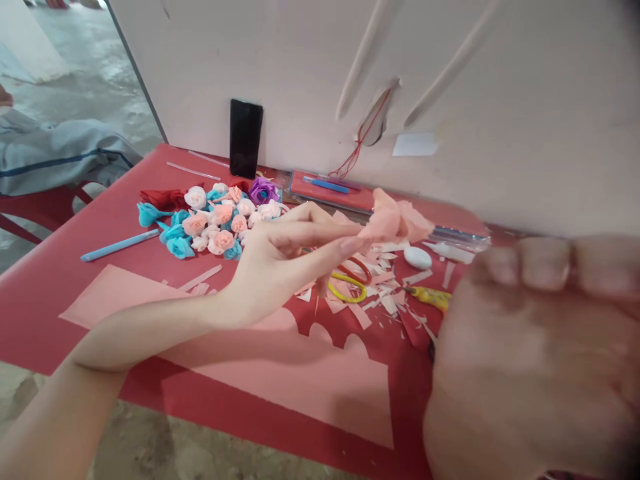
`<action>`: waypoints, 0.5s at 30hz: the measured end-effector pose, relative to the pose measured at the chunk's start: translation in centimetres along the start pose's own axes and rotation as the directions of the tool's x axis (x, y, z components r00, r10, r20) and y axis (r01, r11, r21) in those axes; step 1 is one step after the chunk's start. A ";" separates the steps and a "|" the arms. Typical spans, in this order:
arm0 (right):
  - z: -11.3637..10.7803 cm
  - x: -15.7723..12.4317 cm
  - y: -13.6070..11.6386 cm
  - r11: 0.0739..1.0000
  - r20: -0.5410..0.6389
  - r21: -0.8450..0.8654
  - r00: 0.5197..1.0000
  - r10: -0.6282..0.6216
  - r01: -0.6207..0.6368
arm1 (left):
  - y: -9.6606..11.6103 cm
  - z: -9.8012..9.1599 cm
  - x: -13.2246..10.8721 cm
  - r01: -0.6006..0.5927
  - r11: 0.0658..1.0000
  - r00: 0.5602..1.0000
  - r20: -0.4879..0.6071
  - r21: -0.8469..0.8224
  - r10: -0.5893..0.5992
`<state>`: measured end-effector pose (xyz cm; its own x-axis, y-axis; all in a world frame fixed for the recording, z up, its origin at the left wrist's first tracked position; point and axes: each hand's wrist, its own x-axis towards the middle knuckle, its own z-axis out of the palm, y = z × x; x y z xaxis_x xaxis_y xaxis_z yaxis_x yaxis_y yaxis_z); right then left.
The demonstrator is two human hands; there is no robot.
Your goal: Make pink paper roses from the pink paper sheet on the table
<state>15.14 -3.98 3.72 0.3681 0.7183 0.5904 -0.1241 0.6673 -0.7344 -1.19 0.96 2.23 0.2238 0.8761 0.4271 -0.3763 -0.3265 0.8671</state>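
My left hand (285,257) reaches out over the red table (55,273) and pinches a crumpled piece of pink crepe paper (395,221) between its fingertips, held above the table. My right hand (530,353) is very close to the camera at the lower right, blurred, its fingers curled together; I cannot make out anything in it. Below the pink piece lie scissors with yellow and red handles (350,283) among paper scraps (387,303).
A heap of small paper roses (215,220) in pink, white, blue, purple and red sits at the back left. A pink paper sheet (280,373) with cut-outs lies in front. A blue pen (120,245), a black phone (245,139) against the wall, a yellow tool (427,297).
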 end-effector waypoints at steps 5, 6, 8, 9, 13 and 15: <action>-0.9 1.3 1.0 0.997 0.084 0.048 0.994 0.064 -0.068 | -0.1 0.0 0.1 0.040 0.998 0.999 0.002 -0.044 -0.040; -0.8 1.4 1.0 0.993 0.072 0.070 0.993 0.092 -0.097 | -0.2 0.0 0.1 0.056 0.997 0.998 0.007 -0.062 -0.056; -0.6 1.7 1.0 0.979 0.048 0.141 0.989 0.140 -0.145 | -0.2 0.0 0.2 0.094 0.990 0.995 0.023 -0.107 -0.092; -0.4 1.9 0.9 0.969 0.042 0.172 0.984 0.172 -0.176 | -0.2 0.0 0.2 0.108 0.986 0.994 0.029 -0.128 -0.105; 0.3 2.3 0.3 0.876 0.076 0.292 0.922 0.379 -0.384 | -0.2 -0.1 0.3 0.158 0.974 0.987 0.043 -0.161 -0.153; 0.4 2.3 0.2 0.805 0.054 0.365 0.874 0.483 -0.468 | -0.2 -0.1 0.2 0.195 0.965 0.981 0.048 -0.177 -0.189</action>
<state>15.55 -2.15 5.08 0.2123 0.9607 0.1788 -0.6085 0.2731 -0.7450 -1.14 1.25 2.16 0.3342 0.9039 0.2670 -0.4788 -0.0811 0.8742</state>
